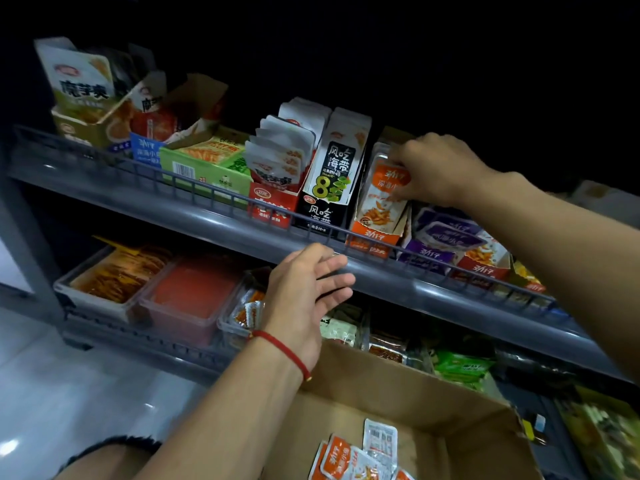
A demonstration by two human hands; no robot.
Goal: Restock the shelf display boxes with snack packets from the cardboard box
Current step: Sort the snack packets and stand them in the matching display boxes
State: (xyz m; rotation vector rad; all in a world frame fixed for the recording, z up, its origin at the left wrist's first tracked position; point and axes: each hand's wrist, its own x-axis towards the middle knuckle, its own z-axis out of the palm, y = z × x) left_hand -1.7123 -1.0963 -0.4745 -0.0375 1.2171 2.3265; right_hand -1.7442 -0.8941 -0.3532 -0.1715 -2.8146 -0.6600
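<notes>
Right hand (pixel 436 168) reaches in from the right, up at the upper shelf, fingers curled round an orange snack packet (pixel 388 188) standing in the orange display box (pixel 375 233). Left hand (pixel 308 292) extends from near centre, palm side-on, fingers straight and loosely together, tips against the front rail of the upper shelf (pixel 381 271), holding nothing. Red cord bracelet (pixel 284 351) on that wrist. Cardboard box (pixel 398 403) sits near, bottom centre, open, with more orange packets (pixel 349 459) lying loose inside. Shelf is dark grey metal with a wire front guard; black display box (pixel 325 188) just left of the orange one, purple box (pixel 443 237) to the right. Lower shelf holds clear tubs (pixel 187 299) of red snacks. Pale glossy floor (pixel 69 393) at near left; surroundings dark.
</notes>
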